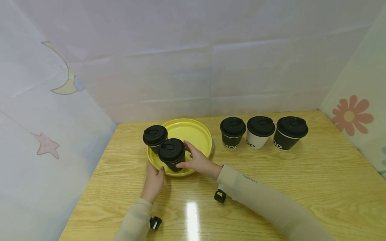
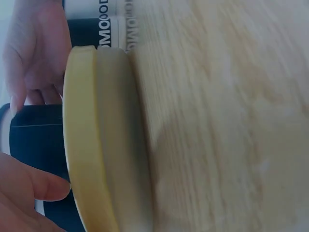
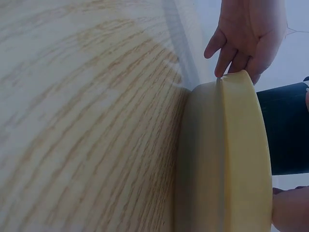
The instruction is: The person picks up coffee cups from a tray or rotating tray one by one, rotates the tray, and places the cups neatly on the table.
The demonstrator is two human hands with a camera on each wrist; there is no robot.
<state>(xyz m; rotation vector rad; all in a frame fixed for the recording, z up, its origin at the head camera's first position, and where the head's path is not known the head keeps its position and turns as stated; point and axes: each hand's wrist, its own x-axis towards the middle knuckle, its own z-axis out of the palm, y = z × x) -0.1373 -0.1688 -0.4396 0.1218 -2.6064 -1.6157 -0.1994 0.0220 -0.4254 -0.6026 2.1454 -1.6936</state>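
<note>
My right hand [image 1: 200,162] grips a black paper coffee cup [image 1: 178,165] with a black lid, thumb at its near side and fingers at the right. That cup stands upright in the front left of a round yellow tray [image 1: 199,147]. Behind it to the left, a second dark lidded cup [image 1: 155,134] stands in the tray, partly hidden. My left hand [image 1: 153,182] is at the tray's front-left rim. In the right wrist view, the left fingers [image 3: 227,55] reach the rim, loosely extended.
Three more lidded cups stand in a row right of the tray: a black one [image 1: 231,134], a white one [image 1: 256,139] and a larger black one [image 1: 287,134]. The wooden table [image 1: 271,180] meets a fabric backdrop [image 1: 181,77] at the back. Small black devices [image 1: 220,195] sit at both wrists.
</note>
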